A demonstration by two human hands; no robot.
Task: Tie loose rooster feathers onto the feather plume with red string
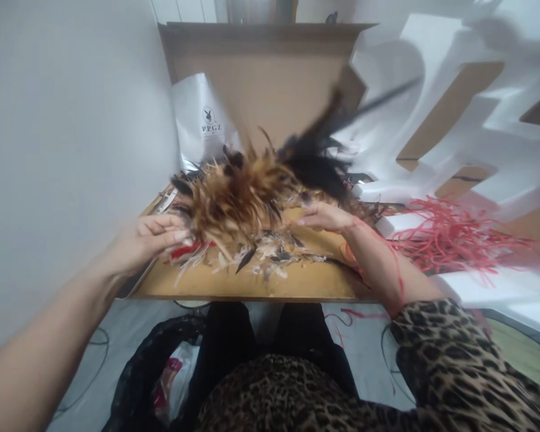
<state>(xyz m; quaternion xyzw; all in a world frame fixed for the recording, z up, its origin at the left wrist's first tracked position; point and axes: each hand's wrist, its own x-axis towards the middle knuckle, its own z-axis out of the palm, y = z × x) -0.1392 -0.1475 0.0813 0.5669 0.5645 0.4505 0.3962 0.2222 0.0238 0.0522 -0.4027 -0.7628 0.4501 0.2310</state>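
1. Leopard-print top (pixel 279 390) nearest, black trousers (pixel 229 324) beyond it; grey floor (pixel 261 318) below
2. Surface: yellow-brown wooden table (pixel 256 287), front edge just beyond the knees; pale wall (pixel 72 108) on the left
3. Floor, left: black bag (pixel 132 372) with a white and red packet (pixel 177 378) in its opening; dark cable (pixel 105 345) near it
4. Far side: tall cardboard (pixel 270 72); silvery bag (pixel 195 114) marked PPGZ upright before it
5. Right: tangle of red strings (pixel 450 237) over and beside white blocks (pixel 405 225); a red strand loops round the right forearm
6. Loose feathers (pixel 274 255) litter the table under the work
7. Feather bundle (pixel 238 195) held above the table, between the hands; golden-brown, bushy, dark tips; longer black plumes (pixel 319 162) at its right end, motion-blurred
8. Left hand (pixel 162 235): thumb and fingers together, clamped on the bundle's left end
9. Right hand (pixel 326 216): under the black plumes, near the bundle's right end; blurred, cannot tell whether the fingertips are closed on anything
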